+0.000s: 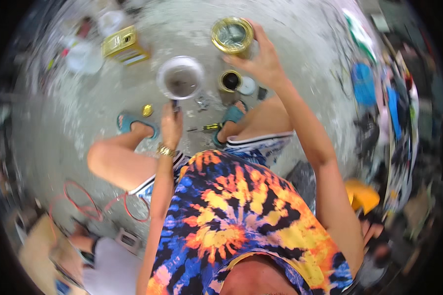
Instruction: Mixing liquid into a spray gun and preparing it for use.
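My left hand (pixel 171 125) is closed on the dark handle under a round white cup (pixel 181 97), which holds something greyish. What the handle belongs to is partly hidden by the cup. Up and to the right, my right hand (pixel 261 58) grips the side of a gold-rimmed tin can (pixel 232 49), thumb near and fingers on the far side. Its top looks pale grey-green and shiny. Below that tin stands a smaller open tin (pixel 230 89) with dark contents, beside a small white round container (pixel 247 86).
A gold rectangular can (pixel 125 45) stands at the far left near whitish plastic containers (pixel 83 58). Between my feet lie a yellow-and-black screwdriver (pixel 210 127) and crumpled silvery scrap (pixel 202 102). A gold cap (pixel 147 110) sits by my left sandal. Red hose (pixel 91 211) loops at lower left.
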A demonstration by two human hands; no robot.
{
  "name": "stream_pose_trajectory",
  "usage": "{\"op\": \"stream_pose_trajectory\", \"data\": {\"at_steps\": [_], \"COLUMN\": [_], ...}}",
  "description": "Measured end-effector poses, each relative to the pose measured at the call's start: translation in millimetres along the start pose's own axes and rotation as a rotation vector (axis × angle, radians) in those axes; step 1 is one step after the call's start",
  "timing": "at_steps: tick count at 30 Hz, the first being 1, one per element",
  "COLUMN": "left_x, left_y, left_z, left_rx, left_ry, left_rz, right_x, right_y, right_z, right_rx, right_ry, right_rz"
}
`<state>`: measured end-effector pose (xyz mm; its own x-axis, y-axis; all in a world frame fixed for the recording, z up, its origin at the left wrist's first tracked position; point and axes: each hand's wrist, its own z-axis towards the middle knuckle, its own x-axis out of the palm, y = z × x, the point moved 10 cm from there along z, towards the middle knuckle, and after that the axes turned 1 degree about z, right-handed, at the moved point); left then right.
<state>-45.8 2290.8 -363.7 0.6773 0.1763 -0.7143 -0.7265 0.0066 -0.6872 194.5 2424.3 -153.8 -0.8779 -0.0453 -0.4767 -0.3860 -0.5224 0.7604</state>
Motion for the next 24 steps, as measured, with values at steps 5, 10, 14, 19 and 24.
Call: {"op": "stream_pose_trajectory", "data": {"at_steps": [5, 10, 14, 19, 24], "left_x": [-3, 12, 26, 25, 23], "left_y": [35, 106, 90, 112, 82], "left_z": [7, 18, 9, -29, -47], "left_rx": [0.047, -0.284, -0.431, -0.452, -0.244], "left_ry": [-0.038, 0.15, 0.102, 0.011, -0.033], "left_rz": [-0.06, -0.127, -0.191, -0.444, -0.016], "right_x": [-75, -124, -126, -81, -50], "right_y": [-113, -279, -396, -451, -418], "right_z": [-18, -89, -218, -281, -318], "right_rx": [0.21, 0.42, 0.629, 0.749, 0.815], "right_ry": [-0.203, -0.442, -0.673, -0.741, -0.64], "right_rz": [0.081, -0.035, 0.062, -0.195, -0.044]}}
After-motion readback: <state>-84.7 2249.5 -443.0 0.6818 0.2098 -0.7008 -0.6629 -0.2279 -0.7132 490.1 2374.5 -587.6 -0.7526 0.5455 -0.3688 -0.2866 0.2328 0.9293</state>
